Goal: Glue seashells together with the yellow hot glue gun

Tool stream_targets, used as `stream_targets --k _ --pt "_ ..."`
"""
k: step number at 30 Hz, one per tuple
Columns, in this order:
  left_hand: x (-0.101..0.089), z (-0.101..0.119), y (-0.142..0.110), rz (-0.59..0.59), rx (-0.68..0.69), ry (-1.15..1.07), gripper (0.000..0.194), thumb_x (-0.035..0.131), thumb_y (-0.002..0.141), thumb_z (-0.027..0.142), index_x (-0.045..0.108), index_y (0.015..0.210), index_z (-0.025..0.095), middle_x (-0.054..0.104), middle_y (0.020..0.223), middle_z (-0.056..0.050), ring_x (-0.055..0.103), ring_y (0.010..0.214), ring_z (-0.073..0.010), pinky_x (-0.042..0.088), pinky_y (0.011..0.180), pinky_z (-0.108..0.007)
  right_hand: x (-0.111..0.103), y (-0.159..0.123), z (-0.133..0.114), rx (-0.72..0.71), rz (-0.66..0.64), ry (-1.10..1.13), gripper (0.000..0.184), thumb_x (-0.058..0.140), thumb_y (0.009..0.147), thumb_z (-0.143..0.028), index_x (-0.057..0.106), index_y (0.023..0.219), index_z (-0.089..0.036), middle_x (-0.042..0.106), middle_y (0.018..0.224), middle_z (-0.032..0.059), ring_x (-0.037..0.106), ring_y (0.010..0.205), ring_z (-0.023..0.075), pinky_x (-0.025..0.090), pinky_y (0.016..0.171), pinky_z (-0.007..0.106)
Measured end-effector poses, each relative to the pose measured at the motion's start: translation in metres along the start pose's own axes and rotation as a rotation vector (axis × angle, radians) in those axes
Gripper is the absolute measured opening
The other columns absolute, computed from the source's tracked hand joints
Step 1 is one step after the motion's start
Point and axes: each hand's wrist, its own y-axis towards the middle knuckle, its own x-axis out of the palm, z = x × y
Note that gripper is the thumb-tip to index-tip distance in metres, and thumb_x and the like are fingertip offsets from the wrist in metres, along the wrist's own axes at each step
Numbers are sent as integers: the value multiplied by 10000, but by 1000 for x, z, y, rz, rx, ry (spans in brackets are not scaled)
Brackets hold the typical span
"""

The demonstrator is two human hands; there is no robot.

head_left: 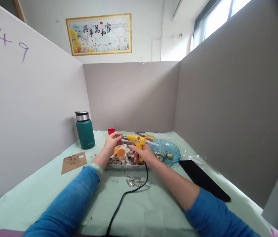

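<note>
My right hand (144,154) is wrapped round the handle of a yellow glue gun (136,140), its nozzle pointing left. My left hand (112,141) pinches a small item at the nozzle tip; I cannot make out what it is. Both hands hover over a metal tray (125,166) filled with shells and pebbles, with an orange shell (120,152) just under my left hand. The gun's black cord (125,197) runs down the table towards me.
A green flask (85,130) stands at the left, a red cup (111,131) behind the tray. A blue shell-shaped dish (167,149), scissors (146,136), a brown card (73,162), metal clips (135,181) and a black strip (203,180) lie around. Partition walls enclose three sides.
</note>
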Motion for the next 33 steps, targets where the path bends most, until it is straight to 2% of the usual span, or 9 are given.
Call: stream_targets --k 6,10,15,33 --pt "2 -1 1 -8 36 55 409 841 491 322 631 777 119 619 602 7 576 516 -99 489 512 -224 -1 3 5 -28 -3 15 318 674 738 -451 606 720 -142 645 583 11 492 362 68 381 349 187" --pt "3 -1 1 4 57 76 409 838 483 336 629 764 124 618 593 8 568 504 -101 485 508 -229 -1 3 6 -37 -11 4 318 660 746 -457 606 721 -145 628 557 -3 490 356 68 388 358 190" --pt "3 -1 1 3 86 111 400 827 497 353 635 766 129 620 578 1 570 500 -110 478 500 -231 -1 3 4 -33 -14 14 304 668 742 -448 600 767 -152 656 634 1 495 364 61 384 350 183" --pt "5 2 -3 4 78 97 395 813 530 351 631 800 127 596 560 11 540 480 -100 469 495 -229 0 2 5 -50 -1 2 310 650 748 -445 588 775 -143 654 630 7 495 358 63 384 338 179"
